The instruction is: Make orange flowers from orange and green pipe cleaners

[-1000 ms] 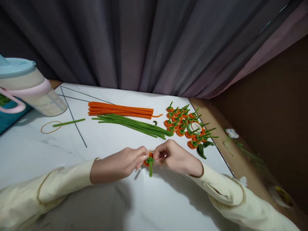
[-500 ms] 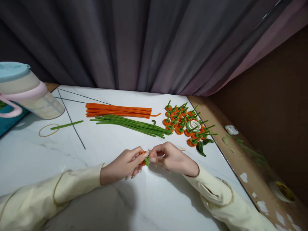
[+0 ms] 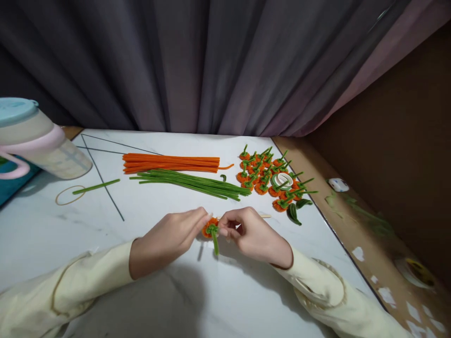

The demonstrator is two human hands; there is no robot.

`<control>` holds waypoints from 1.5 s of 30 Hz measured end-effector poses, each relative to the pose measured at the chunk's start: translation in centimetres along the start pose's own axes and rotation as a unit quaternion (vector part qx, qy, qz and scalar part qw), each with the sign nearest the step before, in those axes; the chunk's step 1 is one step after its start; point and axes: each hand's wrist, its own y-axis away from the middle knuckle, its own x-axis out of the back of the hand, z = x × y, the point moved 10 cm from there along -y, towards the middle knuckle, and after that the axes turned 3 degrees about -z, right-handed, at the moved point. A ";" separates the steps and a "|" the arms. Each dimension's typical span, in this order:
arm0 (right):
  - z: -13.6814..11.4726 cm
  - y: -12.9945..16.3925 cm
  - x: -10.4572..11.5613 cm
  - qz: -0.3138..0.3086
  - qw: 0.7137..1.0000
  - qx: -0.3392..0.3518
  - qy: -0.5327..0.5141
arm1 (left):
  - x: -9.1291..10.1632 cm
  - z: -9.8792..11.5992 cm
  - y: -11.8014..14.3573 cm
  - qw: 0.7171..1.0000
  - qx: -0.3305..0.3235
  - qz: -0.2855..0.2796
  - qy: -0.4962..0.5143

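The left hand and the right hand meet fingertip to fingertip over the white marble-patterned desk, both pinched narrowly on a small orange fuzzy pipe-cleaner coil with a green stem that hangs toward the person. To do this well, the left fingers should pin the coil flat while the right twists the stem snugly, though the exact grip is probably hidden behind the knuckles. Beyond lie a thin wooden stick, a bundle of straight green pipe cleaners, a bundle of straight orange pipe cleaners, and a heap of finished orange-and-green pieces, all bristly and soft.
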 end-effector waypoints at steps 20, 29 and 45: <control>0.9 -0.7 -1.0 -0.040 0.998 -0.019 -0.039 | -3.5 3.2 0.9 0.944 -0.215 -0.040 -0.248; 1.8 -1.2 -2.1 -0.039 0.996 -0.046 -0.059 | -2.9 4.8 1.9 0.926 -0.283 0.022 -0.249; 3.1 -1.9 -2.2 -0.066 0.995 -0.053 -0.053 | -4.1 -0.4 -0.3 0.992 -0.028 -0.122 0.015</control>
